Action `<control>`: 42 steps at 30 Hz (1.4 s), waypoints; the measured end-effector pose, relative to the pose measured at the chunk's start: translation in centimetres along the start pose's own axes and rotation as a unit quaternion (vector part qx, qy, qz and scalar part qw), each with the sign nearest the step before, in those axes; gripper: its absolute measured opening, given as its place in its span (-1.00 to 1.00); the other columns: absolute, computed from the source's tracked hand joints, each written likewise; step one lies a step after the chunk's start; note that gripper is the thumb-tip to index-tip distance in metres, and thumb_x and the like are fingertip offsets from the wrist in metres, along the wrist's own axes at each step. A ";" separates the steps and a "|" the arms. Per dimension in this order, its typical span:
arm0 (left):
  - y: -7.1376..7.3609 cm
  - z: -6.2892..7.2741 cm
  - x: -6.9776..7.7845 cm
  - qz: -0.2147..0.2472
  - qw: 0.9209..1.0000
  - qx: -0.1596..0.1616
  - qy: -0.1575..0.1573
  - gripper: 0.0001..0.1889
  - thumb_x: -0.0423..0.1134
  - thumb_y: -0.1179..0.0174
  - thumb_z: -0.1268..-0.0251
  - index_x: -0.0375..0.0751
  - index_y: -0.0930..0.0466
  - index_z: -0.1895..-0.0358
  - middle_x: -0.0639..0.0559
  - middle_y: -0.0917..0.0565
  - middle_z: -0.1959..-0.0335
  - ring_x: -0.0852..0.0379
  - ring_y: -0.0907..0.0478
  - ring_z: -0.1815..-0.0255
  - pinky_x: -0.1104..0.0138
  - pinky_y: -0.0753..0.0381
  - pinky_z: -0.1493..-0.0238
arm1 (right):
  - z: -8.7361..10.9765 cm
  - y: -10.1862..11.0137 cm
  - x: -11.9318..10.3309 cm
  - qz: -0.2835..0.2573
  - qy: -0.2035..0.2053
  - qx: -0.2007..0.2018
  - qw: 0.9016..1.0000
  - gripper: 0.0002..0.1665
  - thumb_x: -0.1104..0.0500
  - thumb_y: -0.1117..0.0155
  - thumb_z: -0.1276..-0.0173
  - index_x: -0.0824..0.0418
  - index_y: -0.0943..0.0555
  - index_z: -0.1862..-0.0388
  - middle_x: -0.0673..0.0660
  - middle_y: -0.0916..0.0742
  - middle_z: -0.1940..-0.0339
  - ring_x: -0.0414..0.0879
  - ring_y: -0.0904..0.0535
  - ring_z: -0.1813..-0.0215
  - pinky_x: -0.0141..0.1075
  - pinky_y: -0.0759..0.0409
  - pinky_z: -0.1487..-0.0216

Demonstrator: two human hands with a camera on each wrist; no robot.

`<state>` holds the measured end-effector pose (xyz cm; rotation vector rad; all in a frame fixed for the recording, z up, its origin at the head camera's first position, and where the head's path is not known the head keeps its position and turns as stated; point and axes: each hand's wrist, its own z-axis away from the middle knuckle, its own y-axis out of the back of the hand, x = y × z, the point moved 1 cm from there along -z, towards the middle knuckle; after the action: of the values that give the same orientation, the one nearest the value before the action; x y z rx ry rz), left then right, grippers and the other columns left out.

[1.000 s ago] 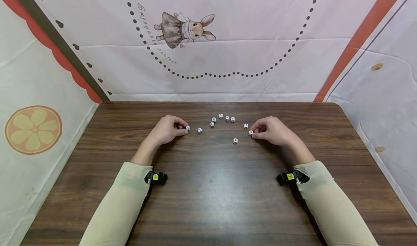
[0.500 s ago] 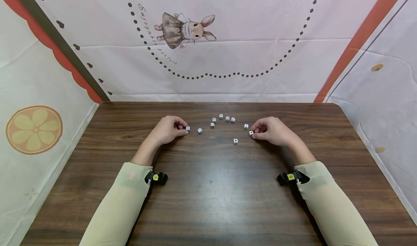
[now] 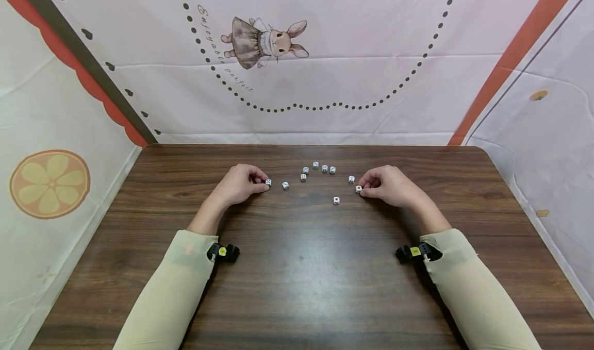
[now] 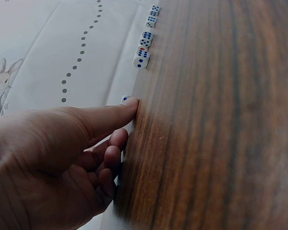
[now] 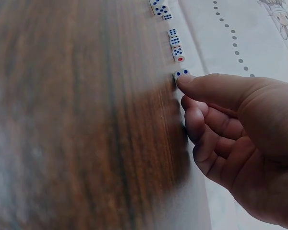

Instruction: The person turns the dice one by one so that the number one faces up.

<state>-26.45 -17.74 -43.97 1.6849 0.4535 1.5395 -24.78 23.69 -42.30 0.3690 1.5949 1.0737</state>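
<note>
At the left end of a scattered row of white dice, my left hand [image 3: 241,185] pinches a die [image 3: 268,183] between thumb and fingers. In the left wrist view the thumb covers most of that die [image 4: 125,99]. Opposite it, my right hand [image 3: 389,186] pinches another die [image 3: 358,189], its top face bearing one red pip. The right wrist view shows two blue pips on this die [image 5: 182,73] beside the thumb tip. One loose die [image 3: 285,185] lies just right of my left hand. Another die [image 3: 351,179] sits just beyond the right fingertips.
Several more dice stand between the hands toward the back, among them one die [image 3: 315,165] farthest away. A single die [image 3: 336,200] lies nearer to me. The brown wooden table [image 3: 297,288] ends at a patterned cloth [image 3: 352,82] behind, with more cloth at both sides.
</note>
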 end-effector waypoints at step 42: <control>0.0 0.0 0.2 -0.004 1.000 -0.003 0.000 -0.87 -0.24 -0.48 -0.39 -0.19 -0.82 0.12 0.00 -0.69 0.27 0.05 -0.54 0.24 0.19 -0.51 0.14 | 0.2 -2.1 -3.0 -0.021 0.051 -0.032 0.998 -0.90 0.22 -0.59 -0.33 0.11 -0.78 0.27 -0.12 -0.75 0.43 -0.19 -0.65 0.32 -0.30 -0.58 0.25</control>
<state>-26.41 -17.62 -43.85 1.6776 0.4550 1.5346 -22.98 20.55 -42.11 0.2392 1.6465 1.1242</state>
